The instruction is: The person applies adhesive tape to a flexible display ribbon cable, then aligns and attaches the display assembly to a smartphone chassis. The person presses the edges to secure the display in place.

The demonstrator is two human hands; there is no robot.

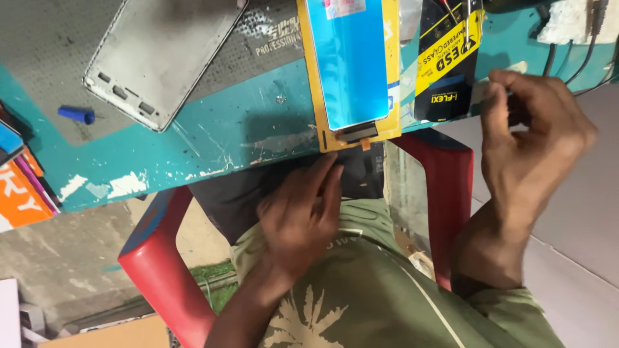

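Observation:
My left hand (302,216) lies flat, fingers together, on a dark flat thing (222,200) in my lap, just under the edge of the teal table (213,138). My right hand (538,132) is curled shut at the table's right edge, beside a black and yellow flat package (448,61). I cannot tell whether something small sits between its fingers. A yellow card carrying a blue glossy film (351,64) lies on the table above my left hand and sticks out over the edge.
A grey metal back shell of a tablet (161,51) rests on a dark grey work mat (45,58). A small blue cap (76,115) lies nearby. Orange packages (19,196) sit far left, cables (583,45) top right. Red chair arms (161,274) flank my lap.

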